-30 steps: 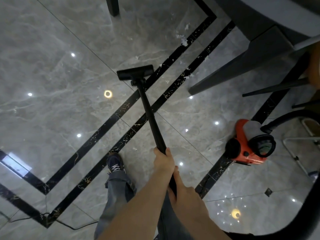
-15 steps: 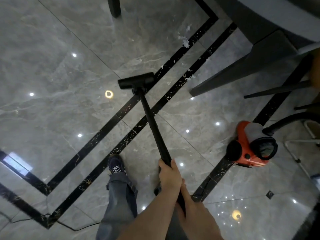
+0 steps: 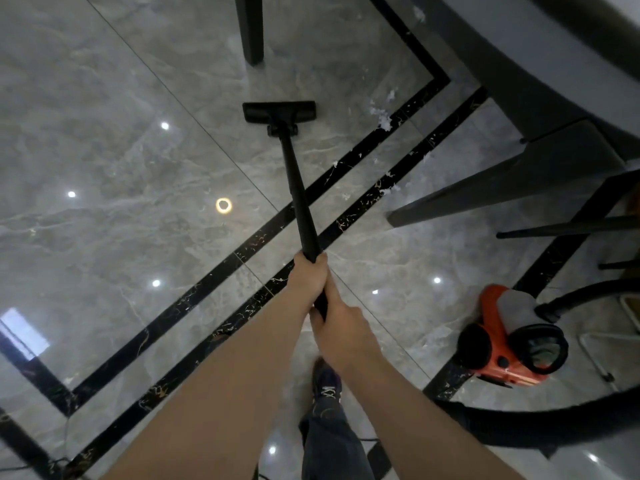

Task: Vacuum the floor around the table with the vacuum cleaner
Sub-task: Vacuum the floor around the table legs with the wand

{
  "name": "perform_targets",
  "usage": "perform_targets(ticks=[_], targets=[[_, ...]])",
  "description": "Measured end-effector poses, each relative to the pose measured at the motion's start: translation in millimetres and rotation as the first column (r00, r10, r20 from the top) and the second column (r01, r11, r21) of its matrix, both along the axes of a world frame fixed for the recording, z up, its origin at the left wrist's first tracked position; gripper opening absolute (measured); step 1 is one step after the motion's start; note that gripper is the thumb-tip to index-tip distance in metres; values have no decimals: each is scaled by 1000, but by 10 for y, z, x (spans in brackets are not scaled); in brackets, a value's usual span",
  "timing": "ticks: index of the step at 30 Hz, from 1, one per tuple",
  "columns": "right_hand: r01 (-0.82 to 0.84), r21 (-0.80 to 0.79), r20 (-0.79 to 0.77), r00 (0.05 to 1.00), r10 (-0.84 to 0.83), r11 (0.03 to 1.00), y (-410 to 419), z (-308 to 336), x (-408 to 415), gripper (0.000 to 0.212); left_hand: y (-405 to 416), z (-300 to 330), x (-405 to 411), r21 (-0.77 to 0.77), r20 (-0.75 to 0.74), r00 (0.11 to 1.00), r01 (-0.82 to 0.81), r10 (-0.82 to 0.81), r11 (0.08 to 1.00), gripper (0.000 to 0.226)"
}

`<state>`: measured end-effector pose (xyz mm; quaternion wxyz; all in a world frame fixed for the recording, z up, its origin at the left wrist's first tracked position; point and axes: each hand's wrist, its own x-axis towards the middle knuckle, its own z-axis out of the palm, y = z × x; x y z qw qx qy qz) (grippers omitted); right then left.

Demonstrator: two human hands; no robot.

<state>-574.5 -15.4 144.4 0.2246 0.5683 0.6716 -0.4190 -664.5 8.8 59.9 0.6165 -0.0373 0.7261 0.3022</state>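
- your left hand (image 3: 309, 278) and right hand (image 3: 341, 327) are bare, with no gloves, rings or watch showing
- both your forearms are uncovered all the way to the bottom edge, no sleeve in view
- you wear dark blue-grey jeans (image 3: 329, 441), creased at the shin
- your one visible shoe (image 3: 326, 379) is dark navy with pale laces

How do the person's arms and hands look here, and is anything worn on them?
Both forearms are bare up to the frame edge: no sleeves show. The left hand and the right hand wear no gloves. I see no watch, ring or bracelet on them, and no markings.
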Motion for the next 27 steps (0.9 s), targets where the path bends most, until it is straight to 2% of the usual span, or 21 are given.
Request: perform_targets(ticks=[3, 7, 9, 11, 15, 20, 24, 27], targets=[[87, -54, -21, 996, -89, 995, 472, -70, -246, 68, 217, 101, -200, 86, 20, 997, -72, 71, 994, 62], [185, -99, -21, 982, -187, 978, 735, -10, -336, 64, 294, 183, -246, 163, 154, 968, -224, 200, 961, 44], [194, -100, -47, 979, -200, 976, 575, 24, -223, 65, 213, 210, -144, 167, 132, 978, -183, 162, 969, 41], [190, -85, -67, 978, -196, 978, 290, 26, -23, 66, 58, 226, -22, 129, 122, 990, -89, 73, 988, 49], [231, -62, -20, 972, -233, 971, 78, -34, 202, 69, -95, 262, 123, 87, 212, 977, -5, -13, 996, 56], [276, -18, -34, 960, -277, 961, 877, -186, -136, 65, 130, 310, 50, 185, 287, 945, -214, 156, 959, 35], [322, -6, -44, 946, -322, 947, 1667, -154, -395, 67, 350, 395, -64, 260, 354, 912, -307, 206, 915, 40], [416, -50, -47, 907, -418, 908, 1766, -45, -311, 65, 465, 490, -105, 254, 396, 890, -341, 224, 905, 42]])
